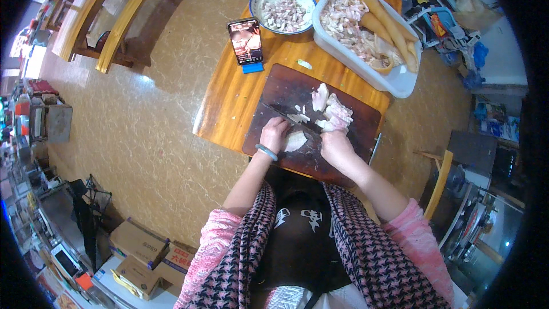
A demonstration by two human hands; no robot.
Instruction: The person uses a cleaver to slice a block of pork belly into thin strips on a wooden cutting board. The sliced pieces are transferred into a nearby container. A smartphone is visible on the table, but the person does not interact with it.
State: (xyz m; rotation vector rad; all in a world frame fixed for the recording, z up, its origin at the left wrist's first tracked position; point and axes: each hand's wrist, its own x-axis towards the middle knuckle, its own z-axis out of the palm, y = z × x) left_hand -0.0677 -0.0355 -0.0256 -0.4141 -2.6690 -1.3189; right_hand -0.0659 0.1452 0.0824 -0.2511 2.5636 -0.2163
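Observation:
My right hand (336, 148) grips the handle of a kitchen knife (274, 110), its dark blade reaching left across a dark brown cutting board (279, 81). With fingers curled, my left hand (273, 134), a pale bangle at its wrist, holds the left edge of a pale slice of meat (295, 141) against the board. The slice lies on my side of the blade. Just beyond the blade are a small cut strip (299, 118) and tiny bits. Larger pale pieces of meat (338, 113) lie beyond my right hand, with another flat piece (320, 96) beside them.
The board rests on a wooden table (223, 107). Beyond it stand a lit phone (245, 40) on a blue stand (253, 68), a blue-rimmed bowl (257, 6) of diced meat, and a white plastic tub (356, 71) with cut meat and long tan pieces. A wooden bench (128, 21) stands far left.

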